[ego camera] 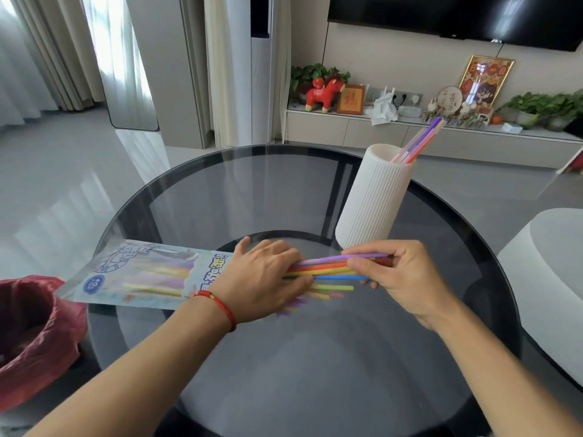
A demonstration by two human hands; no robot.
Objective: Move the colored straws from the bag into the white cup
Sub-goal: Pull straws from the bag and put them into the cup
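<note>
Your left hand lies flat, fingers spread, pressing down the mouth end of the straw bag on the round glass bench. The bag lies flat toward 9 o'clock, its far end overhanging the bench rim, with more straws visible through the clear film.

Your right hand is pinched closed on a bundle of colored straws — purple, orange, yellow, blue — about half out of the bag, running toward 3 o'clock. A few shorter ends lie lower, just beside your left fingers.

The ribbed white cup stands upright at 1 o'clock, just beyond your right hand, its base near the knuckles. It holds a few straws leaning right over the rim.

Surroundings: red plastic bin bag off the bench at 8 o'clock; white rounded seat at 3 o'clock; TV cabinet with ornaments at 12. Red string bracelet on your left wrist.
</note>
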